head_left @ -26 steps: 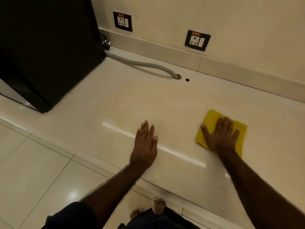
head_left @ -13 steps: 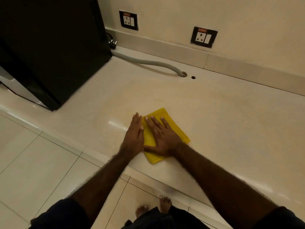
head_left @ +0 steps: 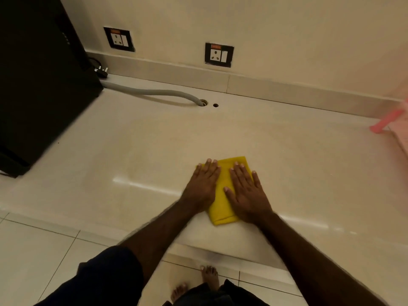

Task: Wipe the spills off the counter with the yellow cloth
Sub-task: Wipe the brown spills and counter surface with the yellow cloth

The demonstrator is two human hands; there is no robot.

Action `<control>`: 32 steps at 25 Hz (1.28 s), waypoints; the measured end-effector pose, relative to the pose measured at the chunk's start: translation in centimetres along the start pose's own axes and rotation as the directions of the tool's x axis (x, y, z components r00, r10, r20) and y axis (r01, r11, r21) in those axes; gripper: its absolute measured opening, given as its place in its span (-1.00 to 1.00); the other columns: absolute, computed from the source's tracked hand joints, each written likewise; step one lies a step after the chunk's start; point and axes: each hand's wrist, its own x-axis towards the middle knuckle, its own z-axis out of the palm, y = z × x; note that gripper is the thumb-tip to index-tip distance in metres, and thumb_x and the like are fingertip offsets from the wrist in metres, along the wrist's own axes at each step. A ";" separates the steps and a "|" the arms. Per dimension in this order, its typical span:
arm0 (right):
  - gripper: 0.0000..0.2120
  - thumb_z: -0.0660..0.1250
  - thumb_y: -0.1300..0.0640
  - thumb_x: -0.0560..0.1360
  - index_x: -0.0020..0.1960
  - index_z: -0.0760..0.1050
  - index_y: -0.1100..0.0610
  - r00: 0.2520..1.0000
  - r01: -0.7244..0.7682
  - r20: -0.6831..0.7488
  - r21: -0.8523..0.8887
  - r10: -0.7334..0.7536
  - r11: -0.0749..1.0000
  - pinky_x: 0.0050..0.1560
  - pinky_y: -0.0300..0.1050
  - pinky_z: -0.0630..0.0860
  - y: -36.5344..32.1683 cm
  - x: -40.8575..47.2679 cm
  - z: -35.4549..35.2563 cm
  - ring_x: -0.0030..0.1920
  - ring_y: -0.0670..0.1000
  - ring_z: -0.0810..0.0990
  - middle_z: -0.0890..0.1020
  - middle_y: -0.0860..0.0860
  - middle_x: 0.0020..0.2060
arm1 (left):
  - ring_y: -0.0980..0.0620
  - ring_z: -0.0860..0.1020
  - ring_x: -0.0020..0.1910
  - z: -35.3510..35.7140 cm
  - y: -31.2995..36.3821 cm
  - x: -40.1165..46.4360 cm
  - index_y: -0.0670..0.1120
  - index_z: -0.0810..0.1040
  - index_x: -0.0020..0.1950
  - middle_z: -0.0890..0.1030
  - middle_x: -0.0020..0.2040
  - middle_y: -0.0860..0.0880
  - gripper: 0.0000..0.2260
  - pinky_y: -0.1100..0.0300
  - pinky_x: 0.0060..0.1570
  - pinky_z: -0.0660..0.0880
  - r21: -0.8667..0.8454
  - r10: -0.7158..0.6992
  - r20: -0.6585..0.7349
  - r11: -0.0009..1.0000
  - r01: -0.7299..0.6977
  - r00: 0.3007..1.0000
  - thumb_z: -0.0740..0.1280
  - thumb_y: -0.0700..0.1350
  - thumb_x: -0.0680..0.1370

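To wipe well, I think both palms should press evenly and slide the cloth in straight overlapping passes over the counter. The left hand lies flat with fingers spread, on the left edge of the yellow cloth; the right hand, also flat and spread, covers its right side.
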 end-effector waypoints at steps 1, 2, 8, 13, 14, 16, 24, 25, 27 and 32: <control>-0.25 -0.06 -0.28 0.67 0.69 0.18 0.17 0.999 -0.021 -0.032 -0.003 0.020 1.000 0.70 0.25 0.04 0.4 -0.8 0.1 0.72 0.13 0.08 0.14 0.11 0.71 | -0.28 0.13 0.65 0.2 0.8 0.1 -0.23 0.26 0.60 0.21 0.64 -0.25 -0.51 -0.26 0.62 0.10 0.015 0.003 -0.010 1.000 -0.003 1.000 0.14 -0.05 0.70; -0.26 -0.03 -0.27 0.67 0.68 0.21 0.18 0.998 -0.035 -0.057 -0.003 0.035 0.999 0.69 0.27 0.08 0.6 -1.3 0.2 0.72 0.13 0.11 0.17 0.12 0.70 | -0.25 0.17 0.64 0.4 1.4 0.0 -0.22 0.28 0.60 0.24 0.64 -0.23 -0.49 -0.24 0.62 0.12 0.037 -0.001 -0.016 0.999 0.001 1.000 0.12 0.02 0.71; -0.26 0.00 -0.25 0.67 0.63 0.32 0.25 0.998 -0.025 -0.051 -0.030 0.024 0.999 0.65 0.34 0.18 -3.2 1.2 0.1 0.68 0.23 0.22 0.28 0.20 0.65 | -0.22 0.35 0.57 -0.9 -1.3 -1.0 -0.21 0.41 0.54 0.39 0.57 -0.21 -0.52 -0.30 0.49 0.35 0.175 -0.085 -0.079 0.980 0.098 0.993 0.20 0.02 0.68; -0.38 0.39 -0.08 0.63 0.49 0.47 0.36 0.986 0.131 -0.110 0.033 -0.127 0.991 0.49 0.42 0.41 -11.3 4.3 0.7 0.56 0.34 0.41 0.46 0.32 0.52 | -0.30 0.36 0.55 -2.8 -6.7 -6.2 -0.24 0.40 0.53 0.38 0.56 -0.26 -0.51 -0.36 0.51 0.28 0.214 -0.255 -0.152 0.935 0.283 0.955 0.10 0.02 0.70; -0.37 0.38 -0.07 0.63 0.51 0.45 0.35 0.980 0.172 -0.107 0.055 -0.165 0.984 0.52 0.39 0.38 -12.6 4.2 1.0 0.58 0.32 0.38 0.44 0.31 0.54 | -0.31 0.34 0.56 -3.0 -7.5 -7.7 -0.25 0.39 0.54 0.37 0.56 -0.27 -0.47 -0.36 0.51 0.25 0.212 -0.273 -0.168 0.929 0.305 0.947 0.02 0.05 0.70; -0.36 0.28 -0.11 0.67 0.58 0.38 0.31 0.966 0.248 -0.100 0.071 -0.240 0.966 0.61 0.31 0.28 -14.2 3.0 1.8 0.64 0.26 0.30 0.39 0.26 0.59 | -0.29 0.31 0.58 -3.0 -8.0 -10.7 -0.24 0.35 0.56 0.33 0.59 -0.26 -0.44 -0.34 0.53 0.22 0.204 -0.292 -0.202 0.921 0.332 0.935 -0.04 0.06 0.69; -0.34 0.14 -0.17 0.70 0.65 0.28 0.24 0.976 0.211 -0.058 0.025 -0.209 0.977 0.68 0.21 0.17 -8.3 -2.2 0.7 0.70 0.16 0.20 0.26 0.20 0.66 | -0.28 0.24 0.62 0.4 -1.6 -9.9 -0.23 0.26 0.60 0.27 0.62 -0.27 -0.45 -0.35 0.56 0.17 0.220 -0.218 -0.139 0.944 0.244 0.966 0.08 0.04 0.68; -0.34 0.12 -0.16 0.70 0.63 0.30 0.25 0.985 0.164 -0.052 0.018 -0.163 0.986 0.66 0.23 0.21 -6.6 -2.6 0.1 0.68 0.18 0.22 0.28 0.21 0.65 | -0.29 0.25 0.61 0.7 -0.4 -8.2 -0.23 0.27 0.60 0.28 0.62 -0.27 -0.45 -0.35 0.55 0.19 0.208 -0.189 -0.108 0.956 0.208 0.976 0.11 0.04 0.68; -0.34 0.09 -0.16 0.69 0.61 0.33 0.27 0.997 0.066 -0.042 0.002 -0.066 0.998 0.63 0.26 0.27 -3.1 -3.7 -1.2 0.66 0.22 0.27 0.31 0.23 0.63 | -0.31 0.25 0.61 1.3 2.4 -4.8 -0.24 0.29 0.59 0.28 0.61 -0.27 -0.46 -0.36 0.54 0.21 0.169 -0.137 -0.047 0.975 0.143 0.989 0.17 0.03 0.68; -0.32 0.07 -0.16 0.69 0.61 0.32 0.29 0.986 -0.158 -0.065 -0.062 0.154 0.985 0.59 0.32 0.32 3.1 -9.8 -2.8 0.65 0.24 0.27 0.33 0.24 0.62 | -0.28 0.15 0.64 3.4 9.6 -0.7 -0.22 0.21 0.62 0.20 0.65 -0.25 -0.43 -0.35 0.55 0.16 0.118 0.067 0.075 0.990 -0.076 0.995 0.08 0.07 0.69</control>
